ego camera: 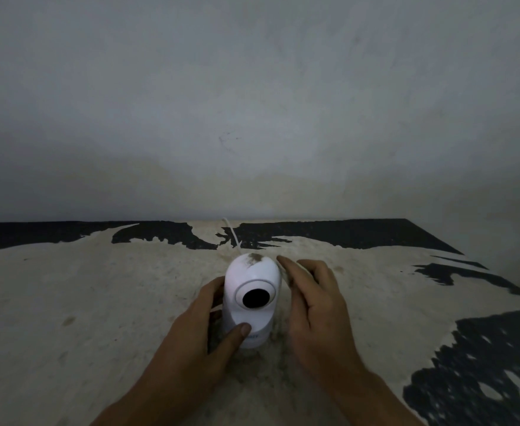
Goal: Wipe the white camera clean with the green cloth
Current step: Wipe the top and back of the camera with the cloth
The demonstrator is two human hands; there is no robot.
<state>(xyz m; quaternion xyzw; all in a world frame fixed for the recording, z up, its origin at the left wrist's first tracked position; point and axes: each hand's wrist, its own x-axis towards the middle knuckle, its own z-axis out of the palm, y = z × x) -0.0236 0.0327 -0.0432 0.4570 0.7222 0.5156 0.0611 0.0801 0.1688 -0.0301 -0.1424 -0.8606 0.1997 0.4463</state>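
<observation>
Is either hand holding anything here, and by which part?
The left hand grips the white camera by the lower left side of its body, thumb on the front. The right hand hovers open beside it, holding nothing.

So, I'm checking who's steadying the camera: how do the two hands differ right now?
The left hand wraps the white camera, thumb pressed on its front; the right hand sits beside it, fingers loosely curled, and contact is unclear. The left grip is lower on the body; the right reaches up near the dirty top. Neither holds a cloth.
</observation>
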